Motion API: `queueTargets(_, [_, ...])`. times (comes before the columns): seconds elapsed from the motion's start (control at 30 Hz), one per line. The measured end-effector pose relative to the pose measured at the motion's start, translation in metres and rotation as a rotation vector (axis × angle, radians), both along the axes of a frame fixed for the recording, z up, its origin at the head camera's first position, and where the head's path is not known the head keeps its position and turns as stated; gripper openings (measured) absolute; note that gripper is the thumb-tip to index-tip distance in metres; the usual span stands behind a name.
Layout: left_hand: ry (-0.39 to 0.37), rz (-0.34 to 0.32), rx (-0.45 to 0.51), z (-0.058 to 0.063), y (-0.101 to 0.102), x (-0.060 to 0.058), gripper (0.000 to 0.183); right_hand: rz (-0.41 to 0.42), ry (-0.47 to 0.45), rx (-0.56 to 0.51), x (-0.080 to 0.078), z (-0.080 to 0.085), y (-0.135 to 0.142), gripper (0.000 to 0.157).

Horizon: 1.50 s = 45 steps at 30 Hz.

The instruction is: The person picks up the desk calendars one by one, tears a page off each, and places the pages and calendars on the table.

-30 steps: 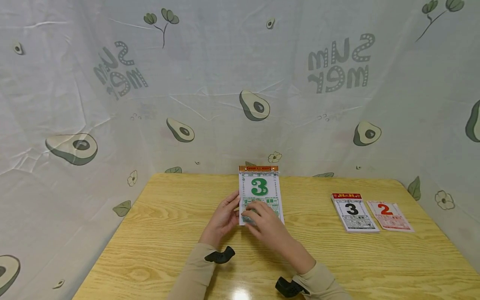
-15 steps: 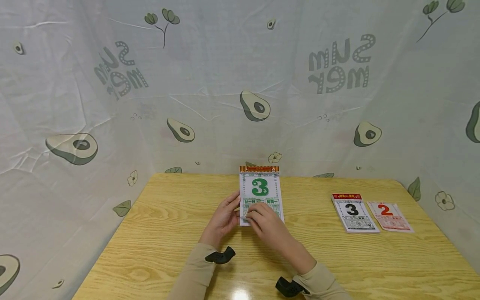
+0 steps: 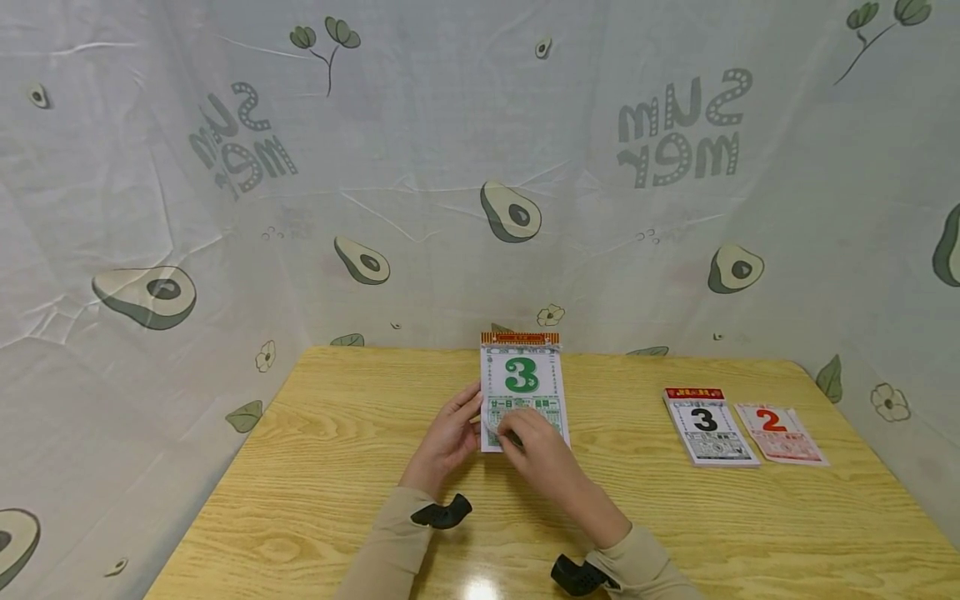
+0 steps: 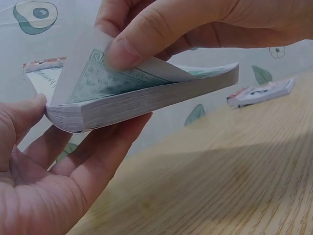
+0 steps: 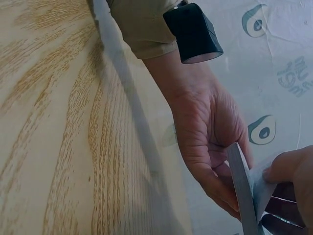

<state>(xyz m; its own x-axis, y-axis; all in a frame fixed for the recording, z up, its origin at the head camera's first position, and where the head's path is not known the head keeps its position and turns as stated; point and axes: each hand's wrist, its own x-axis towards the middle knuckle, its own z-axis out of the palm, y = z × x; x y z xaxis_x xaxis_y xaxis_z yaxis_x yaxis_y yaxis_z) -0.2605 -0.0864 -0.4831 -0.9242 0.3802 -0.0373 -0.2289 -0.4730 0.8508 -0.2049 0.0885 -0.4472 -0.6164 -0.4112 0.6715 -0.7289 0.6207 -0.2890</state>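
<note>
Above the tabletop (image 3: 300, 500), the left hand (image 3: 448, 433) grips a thick calendar pad (image 3: 521, 375), fingers beneath it. The right hand (image 3: 546, 450), nearly closed, pinches a lifted sheet (image 4: 80, 61) near the pad's lower edge.

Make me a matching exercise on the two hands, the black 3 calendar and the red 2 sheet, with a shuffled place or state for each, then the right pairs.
1. left hand
2. right hand
3. black 3 calendar
4. red 2 sheet

A. farthest right on the table in the head view
B. pinching a lifted page
C. on the table, left of a thin paper
D. gripping the green 3 calendar

Pairs: 1-D, 2-B, 3-C, 4-A
</note>
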Motion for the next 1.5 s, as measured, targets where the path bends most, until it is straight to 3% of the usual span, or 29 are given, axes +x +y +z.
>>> queueTargets(0.7, [-0.033, 0.014, 0.090, 0.002, 0.001, 0.000, 0.047, -0.017, -0.117, -0.220, 0.002, 0.003, -0.002, 0.008])
queueTargets(1.13, [-0.043, 0.021, 0.066, 0.001, -0.001, -0.001, 0.046, -0.029, -0.024, -0.218, 0.002, 0.012, 0.004, 0.011])
queueTargets(1.5, [-0.017, -0.048, 0.004, 0.000, -0.003, -0.001, 0.046, -0.085, 0.035, -0.232, -0.003, 0.020, 0.018, 0.013])
